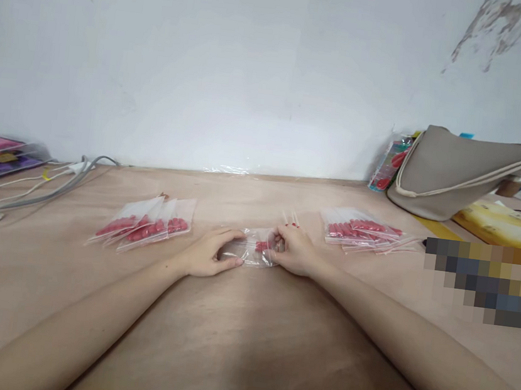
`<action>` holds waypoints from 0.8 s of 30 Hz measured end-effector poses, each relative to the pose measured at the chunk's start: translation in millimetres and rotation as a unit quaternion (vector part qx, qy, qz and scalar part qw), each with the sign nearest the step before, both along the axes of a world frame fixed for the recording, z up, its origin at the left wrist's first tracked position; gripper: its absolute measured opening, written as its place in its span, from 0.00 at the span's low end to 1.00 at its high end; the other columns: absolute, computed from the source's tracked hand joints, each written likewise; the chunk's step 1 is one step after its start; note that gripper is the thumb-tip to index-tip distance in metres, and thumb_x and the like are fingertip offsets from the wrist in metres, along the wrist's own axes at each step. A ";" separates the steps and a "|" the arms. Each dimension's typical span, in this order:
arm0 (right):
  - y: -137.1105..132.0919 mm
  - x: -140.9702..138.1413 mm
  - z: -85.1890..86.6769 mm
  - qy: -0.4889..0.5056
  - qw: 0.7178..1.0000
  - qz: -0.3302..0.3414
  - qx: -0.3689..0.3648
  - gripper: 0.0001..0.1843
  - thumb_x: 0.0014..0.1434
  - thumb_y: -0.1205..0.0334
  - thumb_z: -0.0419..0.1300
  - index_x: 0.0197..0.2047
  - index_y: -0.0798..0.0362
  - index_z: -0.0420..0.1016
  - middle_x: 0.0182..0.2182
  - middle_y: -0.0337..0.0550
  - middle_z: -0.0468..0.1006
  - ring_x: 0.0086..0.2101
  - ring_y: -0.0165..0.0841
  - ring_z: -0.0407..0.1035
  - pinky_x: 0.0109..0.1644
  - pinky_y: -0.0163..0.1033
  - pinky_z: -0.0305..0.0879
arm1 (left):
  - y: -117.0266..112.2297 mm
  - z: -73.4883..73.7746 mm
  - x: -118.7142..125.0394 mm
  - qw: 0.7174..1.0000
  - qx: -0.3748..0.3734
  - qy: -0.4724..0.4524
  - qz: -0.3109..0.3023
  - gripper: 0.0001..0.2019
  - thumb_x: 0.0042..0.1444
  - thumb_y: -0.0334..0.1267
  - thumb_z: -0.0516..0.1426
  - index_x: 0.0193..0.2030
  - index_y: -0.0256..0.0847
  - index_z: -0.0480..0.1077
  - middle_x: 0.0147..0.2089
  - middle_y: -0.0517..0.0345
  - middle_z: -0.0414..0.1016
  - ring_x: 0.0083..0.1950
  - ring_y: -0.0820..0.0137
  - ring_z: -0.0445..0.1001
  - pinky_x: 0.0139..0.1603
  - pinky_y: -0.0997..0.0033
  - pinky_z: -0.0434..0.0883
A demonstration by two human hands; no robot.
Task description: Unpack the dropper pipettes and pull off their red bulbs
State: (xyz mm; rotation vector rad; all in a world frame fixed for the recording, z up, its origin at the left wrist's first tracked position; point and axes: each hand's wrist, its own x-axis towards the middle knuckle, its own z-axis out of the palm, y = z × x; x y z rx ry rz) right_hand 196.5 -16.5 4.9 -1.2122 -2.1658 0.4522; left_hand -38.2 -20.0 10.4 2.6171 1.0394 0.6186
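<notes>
A clear plastic bag (248,253) with a small red piece (262,246) in its right part lies between my two hands, low over the table. My left hand (208,253) holds the bag's left end, thumb at the near edge and fingers at the far edge. At the right end, the curled fingers and thumb of my right hand (296,250) grip the bag. Thin pale sticks (289,216) with red tips show just beyond my right hand, partly hidden by it.
Left of my hands lie several bags of red pieces (152,227); another pile of filled bags (356,227) is at the right. A grey-beige pouch (453,174) and a colourful package (389,163) stand by the wall. Cables (60,183) run at the left.
</notes>
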 end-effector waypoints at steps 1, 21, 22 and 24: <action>0.8 0.2 -2.1 0.027 0.999 0.010 -0.019 0.10 0.46 0.60 0.62 0.32 0.53 0.69 0.28 0.38 0.73 0.30 0.30 0.66 0.35 0.36 0.59 | -0.2 0.0 0.0 1.000 0.000 0.003 0.000 0.23 0.54 0.47 0.55 0.55 0.43 0.61 0.55 0.50 0.66 0.56 0.60 0.65 0.57 0.57 0.63; 39.9 52.0 12.7 0.229 0.951 -0.081 0.190 0.09 0.55 0.58 0.58 0.39 0.51 0.71 0.34 0.43 0.78 0.35 0.33 0.72 0.42 0.43 0.68 | 5.1 18.5 -1.8 0.980 0.141 0.128 0.049 0.20 0.61 0.47 0.45 0.54 0.39 0.64 0.57 0.48 0.65 0.58 0.62 0.63 0.58 0.61 0.59; 38.0 47.9 8.5 0.183 0.955 -0.073 0.220 0.08 0.56 0.60 0.56 0.39 0.51 0.71 0.34 0.43 0.78 0.35 0.33 0.72 0.42 0.42 0.68 | 6.9 16.1 -0.7 0.983 0.129 0.127 0.021 0.21 0.62 0.47 0.44 0.57 0.40 0.61 0.61 0.49 0.60 0.62 0.63 0.57 0.61 0.62 0.55; 35.6 40.2 1.4 0.095 0.957 -0.036 0.271 0.09 0.59 0.63 0.53 0.40 0.51 0.72 0.35 0.44 0.78 0.36 0.34 0.71 0.41 0.42 0.67 | 9.9 12.1 1.4 0.985 0.092 0.146 -0.014 0.24 0.62 0.48 0.43 0.62 0.43 0.54 0.67 0.52 0.49 0.67 0.63 0.47 0.65 0.60 0.48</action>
